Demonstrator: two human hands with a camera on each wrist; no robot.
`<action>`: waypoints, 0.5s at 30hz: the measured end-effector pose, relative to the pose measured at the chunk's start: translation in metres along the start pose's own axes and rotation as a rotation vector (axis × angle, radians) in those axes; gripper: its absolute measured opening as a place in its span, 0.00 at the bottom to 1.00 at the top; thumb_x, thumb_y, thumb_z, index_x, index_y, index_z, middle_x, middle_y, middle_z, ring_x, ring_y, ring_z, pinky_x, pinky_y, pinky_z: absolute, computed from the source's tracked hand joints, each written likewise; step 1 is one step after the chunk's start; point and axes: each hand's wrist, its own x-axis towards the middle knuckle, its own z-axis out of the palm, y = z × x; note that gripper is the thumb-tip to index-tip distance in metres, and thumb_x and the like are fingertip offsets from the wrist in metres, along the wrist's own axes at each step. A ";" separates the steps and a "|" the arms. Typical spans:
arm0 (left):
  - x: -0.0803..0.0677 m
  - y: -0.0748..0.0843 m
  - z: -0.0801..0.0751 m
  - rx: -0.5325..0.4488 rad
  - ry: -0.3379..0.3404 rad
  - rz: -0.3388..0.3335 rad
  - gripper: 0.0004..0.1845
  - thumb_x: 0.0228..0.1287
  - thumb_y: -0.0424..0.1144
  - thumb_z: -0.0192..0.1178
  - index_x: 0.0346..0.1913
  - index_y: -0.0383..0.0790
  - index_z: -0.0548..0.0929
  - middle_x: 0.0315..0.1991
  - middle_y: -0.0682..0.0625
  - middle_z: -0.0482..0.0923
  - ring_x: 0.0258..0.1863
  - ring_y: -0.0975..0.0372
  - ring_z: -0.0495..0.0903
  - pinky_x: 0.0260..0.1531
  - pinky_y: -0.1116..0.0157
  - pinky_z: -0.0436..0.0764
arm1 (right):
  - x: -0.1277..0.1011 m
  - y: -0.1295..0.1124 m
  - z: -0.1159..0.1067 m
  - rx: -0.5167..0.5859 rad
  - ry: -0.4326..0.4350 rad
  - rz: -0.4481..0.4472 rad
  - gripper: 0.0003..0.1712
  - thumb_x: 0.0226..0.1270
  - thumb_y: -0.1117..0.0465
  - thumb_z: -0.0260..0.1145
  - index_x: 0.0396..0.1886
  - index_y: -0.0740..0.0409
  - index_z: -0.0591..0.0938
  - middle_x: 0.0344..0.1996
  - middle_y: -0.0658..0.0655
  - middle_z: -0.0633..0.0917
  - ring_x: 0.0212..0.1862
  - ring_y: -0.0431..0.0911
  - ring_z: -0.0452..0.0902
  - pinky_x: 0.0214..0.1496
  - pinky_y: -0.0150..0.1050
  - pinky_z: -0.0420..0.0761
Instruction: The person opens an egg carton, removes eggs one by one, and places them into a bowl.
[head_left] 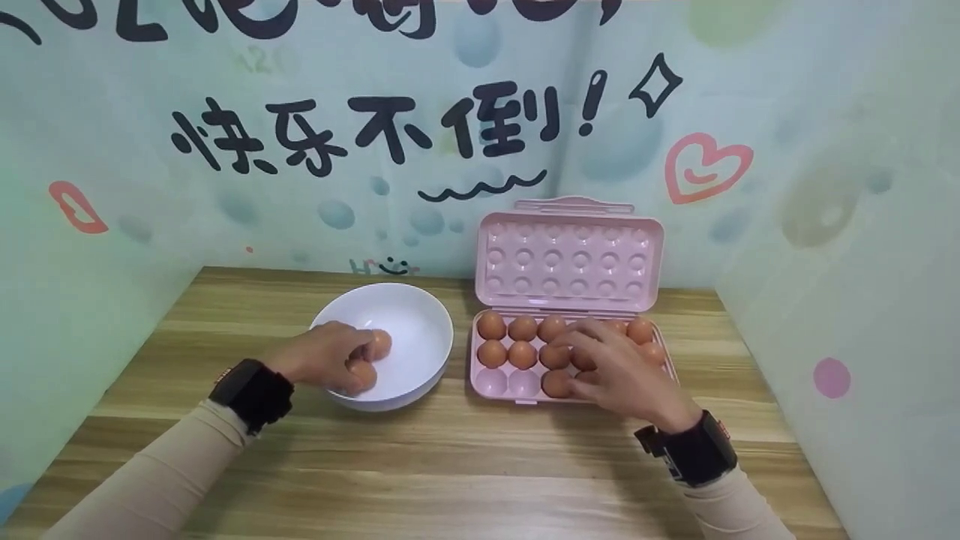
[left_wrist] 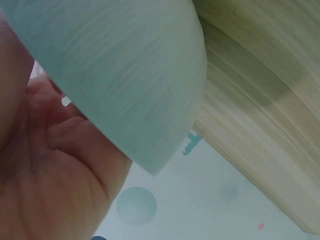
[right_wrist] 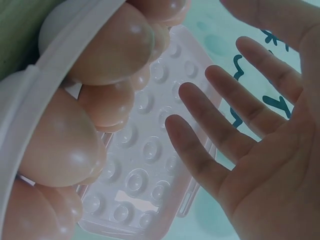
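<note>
A white bowl (head_left: 420, 300) stands left of centre on the wooden table, and its outer wall (left_wrist: 125, 70) fills the left wrist view. My left hand (head_left: 358, 360) reaches over the near rim, fingers curled down round a brown egg (head_left: 367, 374). A second egg (head_left: 381, 343) lies at its fingertips. To the right is a pink egg carton (head_left: 495, 382), lid (head_left: 570, 255) open and upright, with several brown eggs (head_left: 492, 325) in it. My right hand (head_left: 592, 360) hovers over the carton's right half. Its fingers (right_wrist: 200, 145) are straight and spread, holding nothing, close to the eggs (right_wrist: 112, 45).
Pale printed walls close in the table (head_left: 450, 465) at the back and both sides. The carton's two front-left cups hold no eggs. Bare wood lies between me and the bowl and carton. Black wrist bands sit on both sleeves.
</note>
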 end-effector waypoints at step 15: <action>-0.004 0.012 -0.012 -0.016 -0.001 -0.082 0.17 0.59 0.33 0.77 0.48 0.35 0.83 0.42 0.44 0.82 0.43 0.53 0.77 0.50 0.54 0.80 | 0.001 0.000 0.000 -0.020 0.007 0.001 0.29 0.56 0.61 0.85 0.58 0.50 0.86 0.53 0.52 0.84 0.55 0.47 0.79 0.58 0.46 0.82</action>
